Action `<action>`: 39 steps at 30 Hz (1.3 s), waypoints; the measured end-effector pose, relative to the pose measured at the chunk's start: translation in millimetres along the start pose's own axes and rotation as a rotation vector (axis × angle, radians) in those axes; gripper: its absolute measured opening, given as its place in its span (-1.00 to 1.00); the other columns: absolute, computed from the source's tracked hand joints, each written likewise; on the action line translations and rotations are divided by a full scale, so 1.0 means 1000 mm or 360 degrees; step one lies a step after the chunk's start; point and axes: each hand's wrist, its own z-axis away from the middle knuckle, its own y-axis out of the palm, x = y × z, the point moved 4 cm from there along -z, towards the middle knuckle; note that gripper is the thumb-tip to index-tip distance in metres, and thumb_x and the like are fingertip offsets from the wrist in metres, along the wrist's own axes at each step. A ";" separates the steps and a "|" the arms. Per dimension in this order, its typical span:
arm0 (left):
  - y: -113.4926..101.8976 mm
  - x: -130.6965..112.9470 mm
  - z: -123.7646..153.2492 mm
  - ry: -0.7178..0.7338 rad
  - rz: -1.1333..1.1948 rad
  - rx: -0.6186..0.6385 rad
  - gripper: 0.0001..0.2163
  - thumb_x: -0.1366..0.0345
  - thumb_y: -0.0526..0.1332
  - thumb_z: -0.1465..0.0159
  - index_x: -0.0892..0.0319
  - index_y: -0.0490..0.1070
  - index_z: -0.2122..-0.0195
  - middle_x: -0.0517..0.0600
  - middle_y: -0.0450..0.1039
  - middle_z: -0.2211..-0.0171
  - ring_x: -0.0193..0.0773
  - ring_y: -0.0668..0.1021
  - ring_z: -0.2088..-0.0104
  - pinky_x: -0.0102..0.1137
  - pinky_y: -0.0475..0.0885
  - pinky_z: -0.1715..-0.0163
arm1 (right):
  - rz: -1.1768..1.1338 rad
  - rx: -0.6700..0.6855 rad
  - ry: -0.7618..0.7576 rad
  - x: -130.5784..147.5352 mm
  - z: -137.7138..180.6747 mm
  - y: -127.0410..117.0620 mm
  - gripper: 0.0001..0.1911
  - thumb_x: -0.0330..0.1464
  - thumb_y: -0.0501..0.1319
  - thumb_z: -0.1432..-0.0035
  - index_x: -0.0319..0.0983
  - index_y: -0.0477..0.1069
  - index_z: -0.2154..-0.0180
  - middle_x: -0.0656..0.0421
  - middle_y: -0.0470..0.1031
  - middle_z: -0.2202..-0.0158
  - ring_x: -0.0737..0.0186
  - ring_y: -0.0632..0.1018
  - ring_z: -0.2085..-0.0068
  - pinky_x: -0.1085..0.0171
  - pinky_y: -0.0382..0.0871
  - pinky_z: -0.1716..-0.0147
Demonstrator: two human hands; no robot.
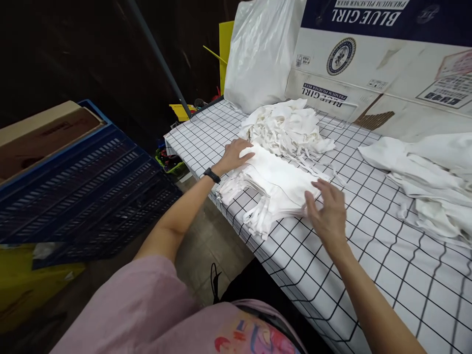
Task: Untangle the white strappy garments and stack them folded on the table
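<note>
A neat stack of white cloth pieces with straps (pixel 280 177) lies on the checked table near its front edge. My left hand (pixel 236 153) rests at the stack's far left end, thumb and fingers apart on the top piece. At the right end is my right hand (pixel 328 209), its fingers spread beside the stack's edge; whether they touch the cloth I cannot tell. Straps hang loosely from the stack's near side. Just behind it sits a tangled heap of white cloth with straps (pixel 283 125).
More white cloth pieces (pixel 438 187) lie at the right. A white plastic bag (pixel 260 54) and a printed cardboard box (pixel 387 69) stand along the back of the checked table (pixel 376 255). Blue plastic crates (pixel 84 182) are at the left, below a grey pole (pixel 158 54).
</note>
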 end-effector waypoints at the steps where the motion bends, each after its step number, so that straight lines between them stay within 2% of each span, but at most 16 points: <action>1: -0.001 -0.004 0.009 0.0062 0.0000 0.0069 -0.61 0.04 0.17 -0.41 0.06 0.46 -0.19 0.12 0.38 -0.30 0.02 0.34 -0.33 -0.09 0.10 -0.34 | 0.0038 0.0121 -0.0079 0.006 0.006 0.006 -0.53 -0.07 0.05 -0.43 -0.13 0.44 -0.19 -0.05 0.39 -0.31 -0.12 0.36 -0.32 -0.13 0.25 -0.22; 5: -0.004 -0.018 0.036 0.0169 -0.0024 0.0391 -0.52 -0.02 0.04 -0.48 -0.08 0.26 -0.38 -0.01 0.10 -0.49 -0.04 0.14 -0.48 -0.04 -0.24 -0.46 | 0.0269 0.0465 -0.0237 0.017 0.026 0.028 -0.44 -0.12 -0.13 -0.51 -0.09 0.20 -0.41 -0.02 0.05 -0.51 -0.08 0.12 -0.49 -0.22 -0.12 -0.39; 8: -0.001 -0.019 0.045 0.0135 -0.0028 0.0535 -0.50 -0.02 -0.01 -0.50 -0.15 0.18 -0.43 -0.11 -0.03 -0.53 -0.07 0.01 -0.53 -0.01 -0.43 -0.46 | 0.0400 0.0632 -0.0221 0.016 0.036 0.037 -0.38 -0.07 -0.18 -0.52 -0.11 0.08 -0.47 -0.02 -0.10 -0.55 -0.04 -0.01 -0.53 -0.25 -0.23 -0.42; 11: 0.005 -0.014 0.049 0.0105 -0.0031 0.0606 -0.49 -0.02 -0.08 -0.51 -0.15 0.14 -0.45 -0.12 -0.06 -0.53 -0.07 -0.02 -0.54 0.04 -0.45 -0.46 | 0.0471 0.0718 -0.0194 0.014 0.040 0.041 -0.34 -0.04 -0.21 -0.52 -0.14 0.02 -0.49 -0.02 -0.14 -0.55 -0.03 -0.07 -0.54 -0.27 -0.25 -0.42; 15: 0.012 -0.006 0.053 0.0109 -0.0039 0.0713 -0.45 -0.09 -0.20 -0.51 -0.19 -0.02 -0.50 -0.20 -0.17 -0.55 -0.12 -0.08 -0.55 0.04 -0.49 -0.47 | 0.0525 0.0790 -0.0167 0.015 0.040 0.041 -0.32 -0.04 -0.23 -0.52 -0.16 -0.03 -0.50 0.00 -0.18 -0.56 -0.03 -0.12 -0.54 -0.29 -0.30 -0.43; 17: 0.013 -0.004 0.054 0.0112 -0.0069 0.0710 -0.42 -0.12 -0.23 -0.51 -0.19 -0.06 -0.51 -0.21 -0.20 -0.55 -0.12 -0.11 -0.55 0.03 -0.50 -0.47 | 0.0530 0.0813 -0.0159 0.017 0.039 0.038 -0.32 -0.04 -0.24 -0.52 -0.16 -0.04 -0.51 0.00 -0.23 -0.56 -0.03 -0.16 -0.55 -0.30 -0.34 -0.43; 21: 0.007 -0.005 0.052 0.0075 0.0027 0.0504 -0.41 -0.12 -0.24 -0.51 -0.13 -0.01 -0.50 -0.15 -0.10 -0.54 -0.11 -0.06 -0.54 0.05 -0.41 -0.49 | 0.0446 0.0711 -0.0161 0.018 0.042 0.021 -0.35 -0.06 -0.24 -0.53 -0.11 -0.08 -0.51 0.06 -0.27 -0.57 0.00 -0.20 -0.55 -0.30 -0.37 -0.43; 23: -0.002 -0.006 0.051 0.0031 0.0189 0.0270 -0.42 -0.08 -0.22 -0.52 -0.04 0.12 -0.46 -0.06 0.02 -0.51 -0.11 0.03 -0.53 0.02 -0.23 -0.51 | 0.0393 0.0610 -0.0144 0.014 0.049 0.008 -0.37 -0.07 -0.21 -0.53 -0.08 -0.05 -0.50 0.07 -0.24 -0.57 0.00 -0.17 -0.55 -0.28 -0.32 -0.44; 25: -0.014 -0.007 0.053 -0.0003 0.0358 -0.0019 -0.46 -0.05 -0.16 -0.52 0.06 0.33 -0.34 0.04 0.21 -0.44 -0.12 0.20 -0.47 -0.07 0.03 -0.48 | 0.0339 0.0513 -0.0116 0.005 0.061 -0.008 -0.39 -0.08 -0.16 -0.53 -0.09 0.01 -0.49 0.05 -0.19 -0.57 -0.02 -0.11 -0.54 -0.26 -0.18 -0.44; 27: -0.025 -0.005 0.060 -0.0057 0.0474 -0.0281 -0.54 0.00 -0.05 -0.50 0.11 0.49 -0.16 0.11 0.40 -0.31 -0.11 0.39 -0.36 -0.17 0.28 -0.36 | 0.0281 0.0432 -0.0078 -0.008 0.078 -0.026 -0.40 -0.07 -0.12 -0.52 -0.10 0.09 -0.46 0.03 -0.12 -0.56 -0.07 -0.02 -0.53 -0.24 -0.01 -0.41; 29: -0.034 0.000 0.071 -0.0183 0.0505 -0.0477 -0.68 0.09 0.08 -0.45 0.13 0.55 0.04 0.11 0.54 -0.13 -0.12 0.54 -0.18 -0.22 0.45 -0.19 | 0.0259 0.0382 -0.0004 -0.023 0.096 -0.046 -0.39 -0.06 -0.07 -0.50 -0.10 0.14 -0.44 0.03 -0.08 -0.55 -0.11 0.05 -0.51 -0.25 0.06 -0.39; 33: -0.047 0.009 0.105 -0.0433 0.0316 -0.0713 -0.87 0.27 0.17 -0.34 0.14 0.49 0.26 0.06 0.59 0.16 -0.16 0.60 0.11 -0.26 0.55 0.06 | 0.0326 0.0243 0.0294 -0.059 0.132 -0.089 -0.34 0.03 -0.03 -0.44 -0.06 0.20 -0.43 0.09 -0.01 -0.53 -0.23 0.11 -0.49 -0.31 0.22 -0.32; 36: -0.050 -0.010 0.132 -0.0337 0.0011 -0.0871 -0.90 0.32 0.18 -0.32 0.13 0.47 0.31 0.07 0.59 0.25 -0.10 0.58 0.14 -0.18 0.53 0.06 | 0.0400 0.0120 0.0470 -0.086 0.155 -0.114 -0.29 0.07 -0.04 -0.41 -0.11 0.24 -0.41 0.07 0.01 -0.53 -0.27 0.11 -0.48 -0.34 0.24 -0.31; 39: -0.036 -0.059 0.152 0.0047 -0.0073 -0.0954 -0.89 0.31 0.17 -0.39 0.12 0.48 0.23 0.08 0.59 0.21 -0.08 0.57 0.09 -0.12 0.50 -0.02 | 0.0479 0.0009 0.0501 -0.104 0.171 -0.123 -0.27 0.08 -0.06 -0.41 -0.24 0.34 -0.34 -0.08 0.13 -0.47 -0.31 0.19 -0.45 -0.38 0.17 -0.33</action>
